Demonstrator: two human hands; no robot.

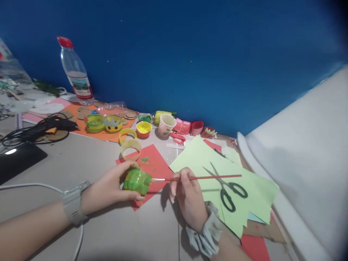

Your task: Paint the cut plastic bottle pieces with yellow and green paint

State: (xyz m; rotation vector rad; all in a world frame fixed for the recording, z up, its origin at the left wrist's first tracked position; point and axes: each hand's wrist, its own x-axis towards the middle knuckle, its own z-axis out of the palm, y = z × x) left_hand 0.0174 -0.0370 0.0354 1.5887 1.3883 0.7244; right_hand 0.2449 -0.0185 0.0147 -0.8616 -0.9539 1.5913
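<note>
My left hand is closed round a small rounded piece painted green with yellow patches; its exact kind I cannot make out. Between the thumb and fingers of my right hand is a thin red paintbrush, held nearly level. Its bristle end meets the right side of the green piece. Under the piece lies a sheet of red paper with green paint smears. Just beyond my left hand sit two yellowish rings. A cup of yellow paint stands behind them.
Black-handled scissors lie on pale green paper at the right. A patterned paper cup and decorated rings stand further back. A water bottle is by the blue wall. A glue gun and cables lie left.
</note>
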